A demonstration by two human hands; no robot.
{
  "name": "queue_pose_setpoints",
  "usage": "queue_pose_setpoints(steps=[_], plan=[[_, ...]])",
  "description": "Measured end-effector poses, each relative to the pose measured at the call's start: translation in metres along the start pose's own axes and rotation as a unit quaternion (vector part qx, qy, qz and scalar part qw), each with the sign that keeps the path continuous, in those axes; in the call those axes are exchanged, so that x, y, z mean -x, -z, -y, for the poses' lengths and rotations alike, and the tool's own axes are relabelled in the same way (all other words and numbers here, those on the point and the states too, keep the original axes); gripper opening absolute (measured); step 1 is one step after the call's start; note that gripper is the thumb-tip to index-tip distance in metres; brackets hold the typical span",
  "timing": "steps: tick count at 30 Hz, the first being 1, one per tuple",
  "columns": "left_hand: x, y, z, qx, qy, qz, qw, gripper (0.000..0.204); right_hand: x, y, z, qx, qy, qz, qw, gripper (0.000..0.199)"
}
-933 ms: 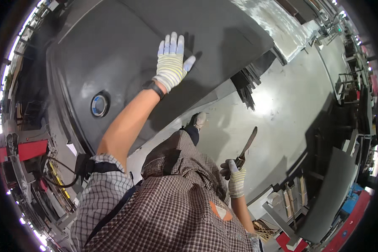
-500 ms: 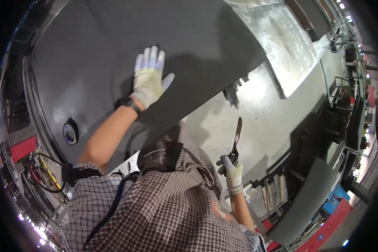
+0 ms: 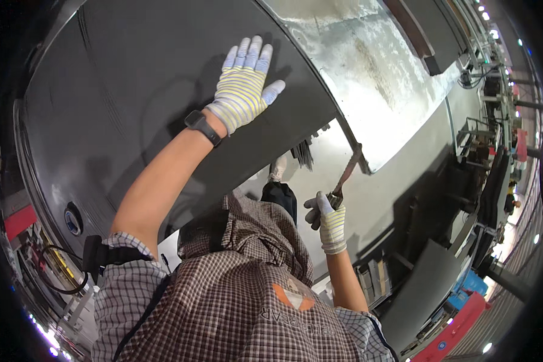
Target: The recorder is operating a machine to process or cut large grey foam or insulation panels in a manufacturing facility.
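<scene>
My left hand [image 3: 241, 93], in a striped knit glove with pale blue fingertips, lies flat on a large dark grey sheet [image 3: 157, 78]. Its fingers are stretched out and the thumb points away to the right. My right hand [image 3: 330, 223], gloved alike, is closed round the handle of a knife [image 3: 347, 171]. The long, brownish blade points up and away, its tip near the lower corner of a shiny metal plate [image 3: 368, 78]. I cannot tell whether the tip touches the plate. The dark sheet's right edge runs beside this plate.
A roll of tape [image 3: 72, 220] rests on the sheet at the left. Thin dark strips [image 3: 303, 155] stick out by the sheet's near edge. A brown-edged block [image 3: 431, 36] stands at the far right. A curved grey panel [image 3: 422, 289] and a red beam [image 3: 452, 332] are at lower right.
My left hand now appears farther up and right on the sheet. The knife in my right hand has moved up, closer to the metal plate's corner. The whole view has shifted.
</scene>
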State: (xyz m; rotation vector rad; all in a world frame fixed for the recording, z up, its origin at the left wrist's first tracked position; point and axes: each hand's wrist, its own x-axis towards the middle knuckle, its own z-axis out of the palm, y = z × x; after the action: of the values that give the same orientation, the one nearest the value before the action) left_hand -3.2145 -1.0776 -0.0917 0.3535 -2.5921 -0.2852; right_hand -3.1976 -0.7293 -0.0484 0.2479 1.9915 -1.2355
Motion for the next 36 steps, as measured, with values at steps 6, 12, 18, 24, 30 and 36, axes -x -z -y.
queue_pose_setpoints(steps=[6,12,18,24,30,36], plan=[[-0.065,-0.032,-0.019,-0.037,0.01,0.124,0.992,0.071,-0.07,0.052,0.055,0.056,0.064,0.028,0.996,0.037],[-0.058,-0.032,-0.008,-0.086,0.024,0.224,0.971,0.075,-0.136,0.077,0.093,0.012,0.071,0.108,0.992,0.027],[-0.063,-0.02,0.0,-0.1,0.044,0.241,0.964,0.08,-0.23,0.044,0.117,0.041,0.17,0.167,0.97,0.024],[-0.079,-0.031,0.001,-0.025,0.055,0.19,0.98,0.074,-0.227,0.015,0.21,0.049,0.266,0.234,0.934,0.026],[-0.069,-0.018,-0.005,-0.003,0.048,0.175,0.983,0.073,-0.197,-0.002,0.241,0.136,0.25,0.232,0.93,0.055],[-0.049,-0.008,-0.033,0.015,0.029,0.177,0.984,0.065,-0.183,-0.003,0.231,0.208,0.418,0.218,0.857,0.048]])
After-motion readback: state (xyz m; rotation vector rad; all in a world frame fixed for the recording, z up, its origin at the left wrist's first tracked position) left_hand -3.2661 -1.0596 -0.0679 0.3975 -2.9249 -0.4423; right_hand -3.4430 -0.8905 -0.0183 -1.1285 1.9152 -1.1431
